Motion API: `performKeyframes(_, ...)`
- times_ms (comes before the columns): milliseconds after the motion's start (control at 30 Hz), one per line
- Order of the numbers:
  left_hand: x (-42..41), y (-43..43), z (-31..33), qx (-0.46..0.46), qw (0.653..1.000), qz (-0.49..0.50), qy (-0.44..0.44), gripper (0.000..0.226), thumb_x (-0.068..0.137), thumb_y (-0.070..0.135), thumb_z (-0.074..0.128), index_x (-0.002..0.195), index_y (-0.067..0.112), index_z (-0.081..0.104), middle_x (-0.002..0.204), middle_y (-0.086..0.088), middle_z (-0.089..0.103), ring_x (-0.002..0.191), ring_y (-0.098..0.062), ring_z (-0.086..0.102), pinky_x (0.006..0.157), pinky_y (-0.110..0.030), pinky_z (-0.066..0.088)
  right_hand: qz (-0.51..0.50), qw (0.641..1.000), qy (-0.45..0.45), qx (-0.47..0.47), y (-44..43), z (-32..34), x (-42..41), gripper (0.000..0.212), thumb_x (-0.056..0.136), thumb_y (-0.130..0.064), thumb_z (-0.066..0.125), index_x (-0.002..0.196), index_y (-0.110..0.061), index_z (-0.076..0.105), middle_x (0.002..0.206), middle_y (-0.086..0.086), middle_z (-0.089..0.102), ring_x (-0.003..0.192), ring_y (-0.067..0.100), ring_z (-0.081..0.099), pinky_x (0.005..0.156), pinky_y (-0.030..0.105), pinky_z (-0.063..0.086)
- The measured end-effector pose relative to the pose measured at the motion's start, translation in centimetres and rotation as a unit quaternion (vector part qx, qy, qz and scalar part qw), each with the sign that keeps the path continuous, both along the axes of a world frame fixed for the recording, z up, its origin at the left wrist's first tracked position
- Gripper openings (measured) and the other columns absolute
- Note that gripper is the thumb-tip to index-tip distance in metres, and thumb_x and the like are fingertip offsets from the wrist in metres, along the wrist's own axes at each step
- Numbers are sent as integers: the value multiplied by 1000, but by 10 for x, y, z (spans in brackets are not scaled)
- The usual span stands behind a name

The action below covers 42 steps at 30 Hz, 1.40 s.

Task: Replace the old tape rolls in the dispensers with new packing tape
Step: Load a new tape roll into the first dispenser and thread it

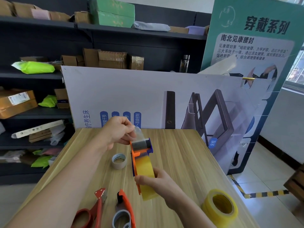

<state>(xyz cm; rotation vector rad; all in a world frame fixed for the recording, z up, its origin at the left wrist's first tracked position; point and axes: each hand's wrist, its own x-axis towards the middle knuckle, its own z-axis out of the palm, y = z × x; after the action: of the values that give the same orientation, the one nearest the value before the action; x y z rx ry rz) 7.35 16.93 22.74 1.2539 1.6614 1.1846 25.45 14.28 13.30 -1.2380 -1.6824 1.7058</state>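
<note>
The dispenser is over the middle of the desk with a yellow roll seated in it; whether its underside touches the wood I cannot tell. The hands are apart, one at each end of the dispenser. The right hand is clamped round the near end, thumb and fingers curled over roll and frame. The left hand pinches the clear tape end, which is lifted above the blue head at the far end. The likely trouble is in that loose strip. If the pinch slackens, the strip could fall back and stick to the roll. If it twists, it could fold onto itself or cling to the fingers. It could also be laid on the wrong side of the roller, so it would not feed. The left fingers are close to the head, where a cutter would sit, so a slip could nick them. The head's roller and any blade are blurred behind the shiny tape, and the right hand hides the hub. An old roll lies just left of the dispenser and a spare roll well to its right. Nearer than the dispenser, the scissors and a second dispenser are cut off by the lower edge. I cannot tell what roll that one carries.
</note>
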Motion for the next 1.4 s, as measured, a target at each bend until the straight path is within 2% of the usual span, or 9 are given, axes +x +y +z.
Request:
performKeyframes(200, 10, -6, 6, 124, 979, -13, 159, 16, 90, 11, 61, 75, 13, 61, 71, 0, 73, 68, -8, 67, 72, -25, 50, -7, 999, 37, 20, -1, -11, -5, 34, 72, -34, 75, 100, -20, 63, 101, 10, 73, 96, 24, 69, 86, 34, 54)
performKeyframes(333, 9, -3, 19, 191, 975, 31, 113, 15, 90, 8, 60, 76, 9, 61, 69, -5, 72, 66, -18, 70, 74, -37, 58, 11, 995, 77, 69, -3, -9, -5, 43, 67, -36, 74, 104, -18, 59, 87, 1, 63, 73, 7, 62, 68, 20, 53)
performKeyframes(500, 12, -1, 36, 235, 963, 44, 120, 10, 90, 9, 61, 81, 4, 63, 72, -8, 72, 66, -21, 71, 75, -43, 60, -30, 983, 144, 111, -7, -10, -8, 61, 68, -62, 64, 102, -12, 64, 91, 13, 72, 77, 13, 70, 71, 25, 56)
performKeyframes(633, 14, 0, 43, 255, 959, 54, 113, 12, 90, 11, 61, 78, 12, 63, 71, -6, 71, 63, -21, 70, 73, -45, 60, -29, 982, 159, 101, -4, -10, -3, 63, 73, -63, 58, 104, -8, 65, 98, 17, 71, 80, 14, 71, 71, 24, 55)
performKeyframes(867, 23, 1, 58, 268, 953, 61, 124, 14, 91, 12, 61, 78, 15, 62, 73, -5, 70, 56, -17, 66, 60, -31, 59, -2, 984, 150, 98, 0, -9, 3, 50, 71, -43, 61, 111, -11, 62, 109, 21, 65, 87, 13, 65, 74, 20, 53)
performKeyframes(1033, 33, 3, 61, 250, 957, 8, 148, 12, 91, 11, 61, 79, 12, 63, 72, -3, 70, 54, -20, 66, 57, -27, 58, -60, 984, 154, 68, 2, -9, 2, 67, 81, -63, 49, 101, -2, 67, 92, 21, 72, 78, 20, 71, 72, 28, 57)
performKeyframes(1133, 32, 7, 67, 287, 951, 52, 105, 15, 91, 10, 60, 77, 15, 62, 69, -1, 67, 48, -11, 60, 53, -24, 55, -48, 984, 158, 72, 1, -9, 5, 54, 82, -53, 59, 105, -5, 67, 99, 22, 71, 87, 25, 72, 80, 36, 56)
performKeyframes(1200, 30, 9, 75, 308, 944, 71, 97, 13, 92, 11, 60, 80, 15, 62, 70, 1, 67, 49, -7, 60, 53, -22, 55, -30, 986, 145, 73, 0, -13, 8, 49, 73, -45, 68, 107, -9, 65, 105, 23, 67, 94, 30, 69, 79, 32, 56)
performKeyframes(1400, 33, 18, 75, 267, 955, 39, 119, 10, 90, 15, 63, 80, 13, 65, 73, -2, 71, 53, -15, 65, 56, -25, 57, -40, 986, 149, 65, -5, -20, 9, 49, 74, -48, 62, 104, -9, 64, 93, 16, 69, 78, 14, 68, 69, 24, 55)
